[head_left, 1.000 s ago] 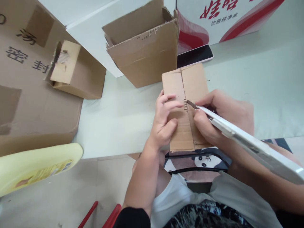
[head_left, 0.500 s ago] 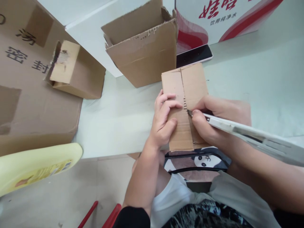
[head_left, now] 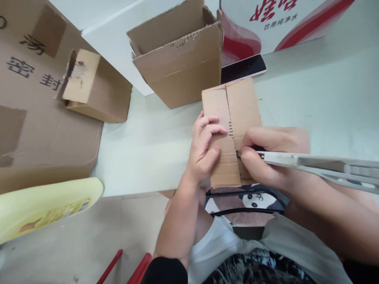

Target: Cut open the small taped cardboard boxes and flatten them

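A small cardboard box (head_left: 216,104) stands near the table's front edge, its top seam running lengthwise with a row of short cut marks near the middle. My left hand (head_left: 205,148) is wrapped over the box's left side, fingertips curled on the left flap. In my right hand (head_left: 268,152) is a white utility knife (head_left: 308,159), pinched close to its tip. The dark metal tip touches the seam below the cut marks. Its long white body extends right over my forearm, blurred at the far end. My right fingers partly hide the blade.
Behind the box stand an open cardboard box (head_left: 180,67), a phone (head_left: 244,71) and a white-and-red printed carton (head_left: 296,35). Left are a smaller cardboard box (head_left: 106,92), a large carton (head_left: 74,138) and a yellow bottle (head_left: 59,201). Red bars (head_left: 111,266) show below.
My right hand has moved the knife tip down along the seam, toward me, and the knife's body has swung to nearly level. My left hand and the box stay in place.
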Available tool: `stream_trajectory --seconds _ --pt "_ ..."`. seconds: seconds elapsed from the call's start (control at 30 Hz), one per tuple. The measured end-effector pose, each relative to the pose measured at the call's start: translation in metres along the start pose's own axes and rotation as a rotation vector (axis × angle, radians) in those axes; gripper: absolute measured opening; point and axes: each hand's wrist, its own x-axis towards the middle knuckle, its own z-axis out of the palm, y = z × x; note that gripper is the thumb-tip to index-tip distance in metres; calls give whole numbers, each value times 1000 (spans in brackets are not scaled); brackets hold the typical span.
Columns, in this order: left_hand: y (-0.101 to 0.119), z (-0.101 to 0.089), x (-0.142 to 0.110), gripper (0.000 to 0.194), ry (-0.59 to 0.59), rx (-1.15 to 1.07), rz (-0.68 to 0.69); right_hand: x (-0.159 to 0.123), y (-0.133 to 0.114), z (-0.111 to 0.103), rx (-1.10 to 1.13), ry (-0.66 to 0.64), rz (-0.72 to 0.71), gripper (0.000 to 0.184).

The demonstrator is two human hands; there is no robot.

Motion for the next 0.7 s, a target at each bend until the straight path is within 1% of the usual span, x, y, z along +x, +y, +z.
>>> stream_trajectory --seconds 0.13,0.33,0.57,0.7 --pt "0 0 1 43 11 -20 -3 0 2 1 16 -15 -27 21" --pt "1 0 1 42 24 -50 -7 -1 6 3 61 0 -49 21" --pt "1 0 1 39 32 -11 -8 -2 7 2 86 -3 -65 22" --pt "0 0 2 36 55 -67 -16 -2 8 2 103 -5 -61 22"
